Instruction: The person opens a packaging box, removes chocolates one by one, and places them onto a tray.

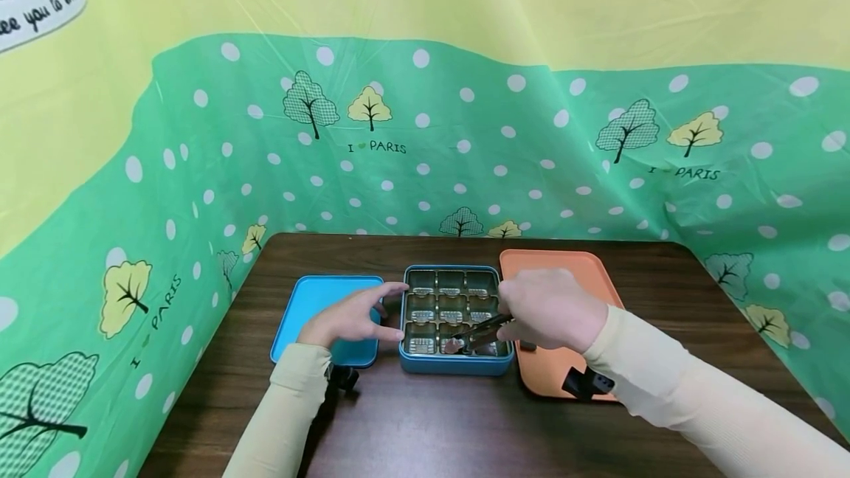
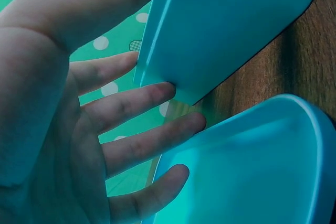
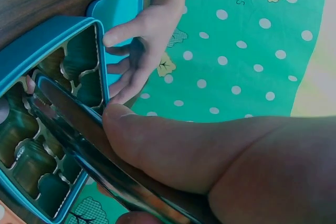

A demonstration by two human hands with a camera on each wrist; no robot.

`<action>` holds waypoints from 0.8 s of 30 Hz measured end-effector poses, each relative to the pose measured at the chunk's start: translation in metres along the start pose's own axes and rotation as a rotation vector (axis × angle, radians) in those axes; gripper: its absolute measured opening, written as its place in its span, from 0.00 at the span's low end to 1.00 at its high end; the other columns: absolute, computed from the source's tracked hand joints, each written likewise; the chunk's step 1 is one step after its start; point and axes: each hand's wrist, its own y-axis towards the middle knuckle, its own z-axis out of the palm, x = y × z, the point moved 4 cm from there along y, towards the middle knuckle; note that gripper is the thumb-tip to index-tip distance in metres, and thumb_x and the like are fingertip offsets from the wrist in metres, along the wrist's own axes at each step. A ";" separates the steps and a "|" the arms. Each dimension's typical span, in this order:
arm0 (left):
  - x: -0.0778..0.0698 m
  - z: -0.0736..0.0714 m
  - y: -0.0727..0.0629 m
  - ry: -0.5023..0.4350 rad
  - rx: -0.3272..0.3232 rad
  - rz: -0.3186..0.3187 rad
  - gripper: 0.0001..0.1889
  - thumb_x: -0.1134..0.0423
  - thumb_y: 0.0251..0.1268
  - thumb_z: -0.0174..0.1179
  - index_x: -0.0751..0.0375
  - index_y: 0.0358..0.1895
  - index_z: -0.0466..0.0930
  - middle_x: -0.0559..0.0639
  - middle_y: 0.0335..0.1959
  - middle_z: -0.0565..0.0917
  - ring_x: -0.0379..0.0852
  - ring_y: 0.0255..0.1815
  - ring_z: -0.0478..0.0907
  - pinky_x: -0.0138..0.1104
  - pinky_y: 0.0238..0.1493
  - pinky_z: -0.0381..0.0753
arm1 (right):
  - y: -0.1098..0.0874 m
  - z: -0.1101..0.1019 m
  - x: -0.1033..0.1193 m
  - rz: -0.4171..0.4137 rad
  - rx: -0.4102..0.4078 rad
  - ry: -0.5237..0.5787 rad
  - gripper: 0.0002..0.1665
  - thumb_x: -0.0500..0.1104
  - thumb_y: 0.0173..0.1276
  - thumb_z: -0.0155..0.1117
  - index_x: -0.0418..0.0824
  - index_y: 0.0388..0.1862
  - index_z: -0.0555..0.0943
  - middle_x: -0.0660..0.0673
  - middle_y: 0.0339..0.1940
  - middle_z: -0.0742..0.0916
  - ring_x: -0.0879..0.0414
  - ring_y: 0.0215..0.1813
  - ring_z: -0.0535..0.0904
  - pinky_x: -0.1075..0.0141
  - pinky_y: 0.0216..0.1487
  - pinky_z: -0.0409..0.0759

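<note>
A blue rectangular tin [image 1: 455,366] stands in the middle of the table, lined with a divided insert of several compartments. My right hand [image 1: 550,308] grips dark, shiny tongs [image 3: 89,153], whose tips reach down into the front row. At those tips is a small pinkish-brown piece [image 3: 30,84], its kind unclear. Another round piece [image 3: 4,109] sits in the neighbouring front compartment. On the tin's left side, my left hand [image 1: 358,314] rests with fingers spread, thumb near the front corner and fingertips against or close to the wall [image 2: 231,30].
A blue lid [image 1: 315,305] lies left of the tin, partly under my left hand. To the right, an orange tray [image 1: 564,264] lies beneath my right hand, with a small dark piece [image 1: 527,346] near its left edge. A patterned curtain [image 1: 425,190] hangs behind the dark wooden table [image 1: 398,434].
</note>
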 end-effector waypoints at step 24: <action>0.002 0.001 0.000 0.008 -0.009 0.003 0.47 0.46 0.62 0.77 0.49 0.82 0.63 0.51 0.78 0.70 0.54 0.58 0.80 0.52 0.58 0.81 | -0.002 0.003 0.000 0.013 -0.036 0.069 0.25 0.51 0.63 0.81 0.56 0.12 0.76 0.58 0.09 0.72 0.62 0.16 0.68 0.67 0.18 0.58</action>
